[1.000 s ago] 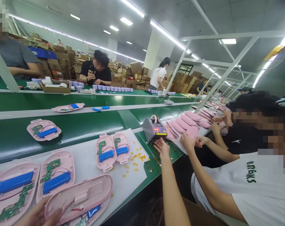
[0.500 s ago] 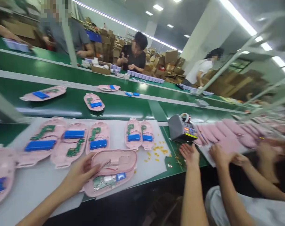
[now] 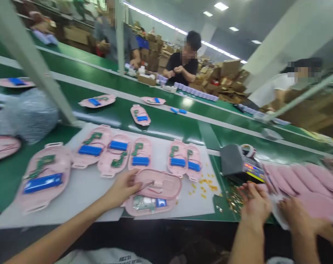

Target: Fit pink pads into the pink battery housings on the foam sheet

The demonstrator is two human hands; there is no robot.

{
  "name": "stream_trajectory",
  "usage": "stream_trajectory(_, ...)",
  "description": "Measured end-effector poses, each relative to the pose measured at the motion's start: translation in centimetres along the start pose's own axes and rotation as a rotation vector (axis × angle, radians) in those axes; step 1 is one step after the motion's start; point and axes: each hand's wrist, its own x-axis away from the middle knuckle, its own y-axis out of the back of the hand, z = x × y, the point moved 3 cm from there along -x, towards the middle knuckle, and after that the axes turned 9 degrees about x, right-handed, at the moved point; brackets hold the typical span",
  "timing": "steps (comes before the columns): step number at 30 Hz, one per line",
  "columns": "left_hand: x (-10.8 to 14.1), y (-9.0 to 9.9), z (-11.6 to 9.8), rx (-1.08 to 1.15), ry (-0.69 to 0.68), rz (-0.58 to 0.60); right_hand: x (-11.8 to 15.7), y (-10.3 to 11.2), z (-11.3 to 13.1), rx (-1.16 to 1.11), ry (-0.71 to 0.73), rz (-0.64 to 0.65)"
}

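My left hand (image 3: pixel 125 189) is closed on the near-left edge of a pink plastic cover (image 3: pixel 170 183), its hollow inside facing up with a thin wire in it. Under that cover lies a pink shell half (image 3: pixel 152 211) with a circuit board and a blue part, partly hidden. My right hand (image 3: pixel 254 201) is at the front of a grey tape dispenser (image 3: pixel 234 161) with a lit display. Its fingers are curled together; whatever is between them cannot be made out.
Several pink shells (image 3: pixel 47 167) with blue batteries and green boards lie on white sheeting (image 3: pixel 100 198). Yellow bits (image 3: pixel 207 183) are scattered by the dispenser. A co-worker's hand (image 3: pixel 295 216) works close on my right, near pink covers (image 3: pixel 301 176). Behind runs a green conveyor (image 3: pixel 172 123); a bubble-wrapped bundle (image 3: pixel 31 113) is left.
My right hand, spread palm up before, has moved to the dispenser's front and its fingers have curled. The view has swung left. My left hand still holds the cover.
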Motion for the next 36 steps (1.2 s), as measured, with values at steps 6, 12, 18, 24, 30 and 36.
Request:
stream_trajectory(6,0.3,-0.8,-1.0,0.174,0.007,0.092,10.0,-8.7,5.6,0.099,0.196,0.402)
stream_trajectory(12,0.2,-1.0,-0.4,0.269,-0.032,0.139,20.1,-20.1,10.3,0.513,0.784,1.134)
stream_trajectory(18,0.1,-0.8,0.3,0.267,-0.074,0.135,20.7,-22.3,10.0,0.683,0.884,1.245)
stream_trajectory(24,0.2,-0.7,0.1,0.314,-0.111,0.147,21.8,-22.3,9.8,0.786,1.056,1.085)
stream_trajectory(30,0.4,-0.6,0.5,0.29,-0.098,0.148,19.9,-22.2,9.8,0.931,0.769,0.861)
stream_trajectory(36,0.4,-0.5,0.2,0.053,-0.205,0.066,18.8,-22.6,8.8,0.636,0.343,1.289)
